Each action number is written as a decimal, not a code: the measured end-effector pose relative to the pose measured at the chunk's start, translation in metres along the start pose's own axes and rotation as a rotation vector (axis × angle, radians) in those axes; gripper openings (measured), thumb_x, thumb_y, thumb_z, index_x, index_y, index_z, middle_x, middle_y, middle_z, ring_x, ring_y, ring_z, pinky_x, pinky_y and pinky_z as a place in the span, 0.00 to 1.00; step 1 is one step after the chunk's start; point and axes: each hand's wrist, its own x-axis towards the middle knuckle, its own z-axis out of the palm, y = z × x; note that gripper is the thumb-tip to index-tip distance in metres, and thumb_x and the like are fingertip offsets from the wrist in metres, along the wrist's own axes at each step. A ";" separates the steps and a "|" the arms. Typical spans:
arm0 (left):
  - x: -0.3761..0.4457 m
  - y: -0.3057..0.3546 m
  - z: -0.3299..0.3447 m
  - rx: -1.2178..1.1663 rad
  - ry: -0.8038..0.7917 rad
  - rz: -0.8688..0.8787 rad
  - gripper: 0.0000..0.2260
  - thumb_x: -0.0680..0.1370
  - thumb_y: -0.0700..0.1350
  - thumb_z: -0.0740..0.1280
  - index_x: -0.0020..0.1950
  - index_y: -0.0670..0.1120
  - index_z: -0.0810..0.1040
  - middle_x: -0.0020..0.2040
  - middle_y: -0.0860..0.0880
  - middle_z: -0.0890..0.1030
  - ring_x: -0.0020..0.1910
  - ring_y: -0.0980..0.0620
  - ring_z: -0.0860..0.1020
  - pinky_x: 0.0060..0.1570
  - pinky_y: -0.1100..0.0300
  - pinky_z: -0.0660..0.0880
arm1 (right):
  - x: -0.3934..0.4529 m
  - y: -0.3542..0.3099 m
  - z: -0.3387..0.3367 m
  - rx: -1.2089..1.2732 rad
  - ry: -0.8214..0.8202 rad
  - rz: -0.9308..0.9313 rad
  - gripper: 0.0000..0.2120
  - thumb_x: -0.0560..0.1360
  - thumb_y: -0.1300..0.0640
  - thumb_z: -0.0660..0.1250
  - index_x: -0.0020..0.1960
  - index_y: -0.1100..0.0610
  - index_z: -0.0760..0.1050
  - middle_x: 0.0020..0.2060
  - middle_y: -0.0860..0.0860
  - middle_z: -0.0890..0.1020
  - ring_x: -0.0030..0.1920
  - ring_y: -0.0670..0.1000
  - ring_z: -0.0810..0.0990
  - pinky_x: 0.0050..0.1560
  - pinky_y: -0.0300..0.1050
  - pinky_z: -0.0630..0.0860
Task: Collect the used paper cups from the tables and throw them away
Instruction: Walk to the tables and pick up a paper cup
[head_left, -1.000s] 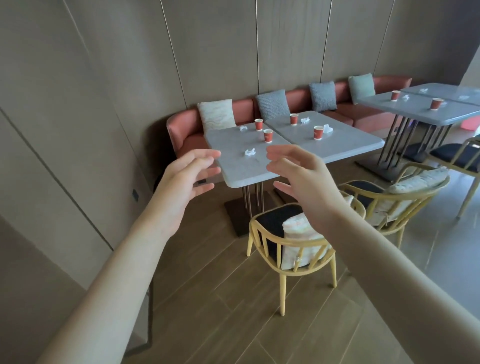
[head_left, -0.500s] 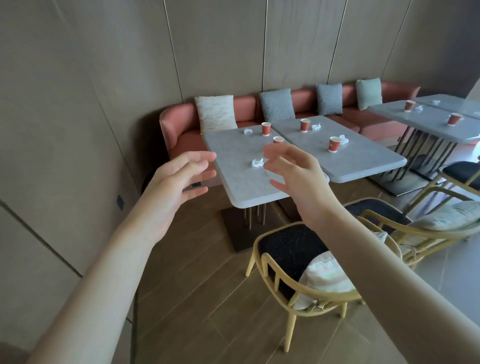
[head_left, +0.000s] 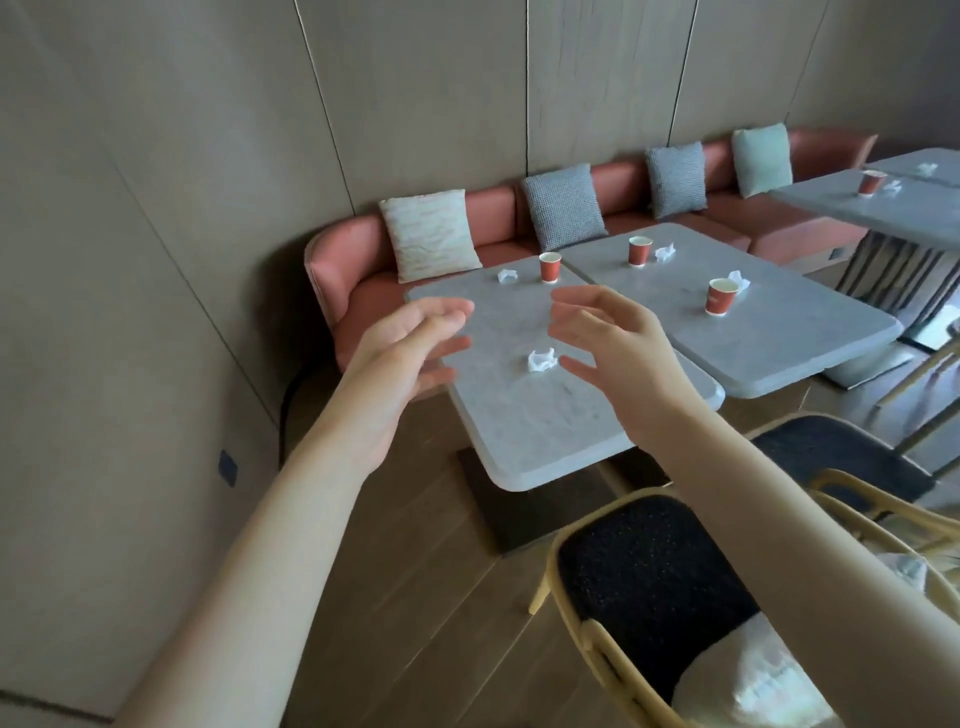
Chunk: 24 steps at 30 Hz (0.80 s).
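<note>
Head view: both grips, left hand and right hand, loosely spread, empty; nearest cup upright at twelve o'clock, right nearer.

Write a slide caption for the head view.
Both empty hands, left and right, reach toward grey tables holding red paper cups and crumpled napkins.

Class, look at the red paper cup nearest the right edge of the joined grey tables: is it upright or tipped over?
Upright. The red paper cup stands on its base on the grey table, its open rim facing up.
</note>
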 end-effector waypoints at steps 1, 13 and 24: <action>0.022 0.000 -0.002 0.007 -0.008 0.002 0.10 0.73 0.55 0.67 0.51 0.57 0.85 0.60 0.55 0.84 0.58 0.56 0.83 0.54 0.58 0.77 | 0.021 0.000 0.000 0.014 0.011 0.008 0.11 0.80 0.60 0.64 0.59 0.51 0.80 0.55 0.47 0.82 0.56 0.44 0.81 0.63 0.52 0.77; 0.202 -0.042 -0.059 0.013 -0.042 -0.028 0.10 0.74 0.53 0.67 0.51 0.57 0.85 0.59 0.55 0.84 0.59 0.56 0.82 0.58 0.55 0.77 | 0.211 0.028 0.045 0.031 0.111 0.081 0.10 0.79 0.61 0.64 0.58 0.56 0.80 0.48 0.48 0.81 0.55 0.48 0.81 0.62 0.53 0.77; 0.349 -0.092 -0.158 0.020 -0.180 -0.055 0.08 0.81 0.46 0.65 0.57 0.53 0.82 0.61 0.53 0.82 0.62 0.53 0.80 0.61 0.53 0.76 | 0.333 0.065 0.148 -0.006 0.257 0.101 0.08 0.78 0.60 0.65 0.50 0.49 0.80 0.45 0.47 0.82 0.56 0.52 0.82 0.61 0.54 0.77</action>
